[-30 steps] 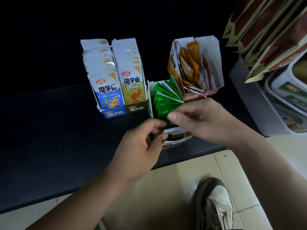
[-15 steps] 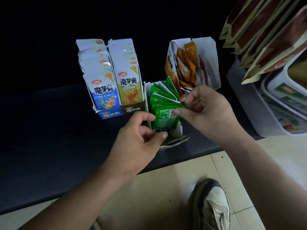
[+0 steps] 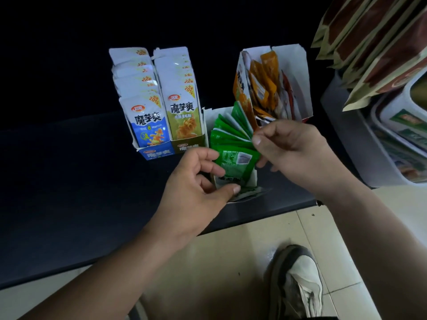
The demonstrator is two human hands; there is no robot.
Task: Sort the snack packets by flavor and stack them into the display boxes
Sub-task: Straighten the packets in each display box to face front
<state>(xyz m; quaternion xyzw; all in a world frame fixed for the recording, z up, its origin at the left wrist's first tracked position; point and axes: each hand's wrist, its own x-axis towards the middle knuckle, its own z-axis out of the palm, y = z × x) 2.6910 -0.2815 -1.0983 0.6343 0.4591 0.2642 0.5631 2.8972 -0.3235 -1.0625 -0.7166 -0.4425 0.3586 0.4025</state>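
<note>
Green packets (image 3: 231, 132) fan out in a row inside the white green box (image 3: 213, 113), which sits at the front edge of the dark desk (image 3: 69, 181). The front packet (image 3: 235, 160) faces the camera, label side showing.

The left hand (image 3: 196, 183) curls round the near end of that box, with its fingertips (image 3: 213, 155) on the front packet's left edge and its thumb (image 3: 232, 189) on the box's front flap. The right hand (image 3: 295, 153) comes in from the other side. Its thumb and forefinger are pinched together at the right edge of the green row, but I cannot tell whether a packet is caught between them. Its lower fingers touch the front packet's right edge.

Just left of the green box, blue packets (image 3: 147, 125) and olive packets (image 3: 184, 118) stand upright in neat rows, side by side and touching. Behind and to the right, the orange box (image 3: 295, 72) leans, with orange packets (image 3: 265, 79) loose and jumbled inside.

At far right, brown bags (image 3: 374, 42) hang over stacked tubs (image 3: 404, 125). Below the desk edge, a shoe (image 3: 300, 282) rests on the tiled floor (image 3: 231, 262).
</note>
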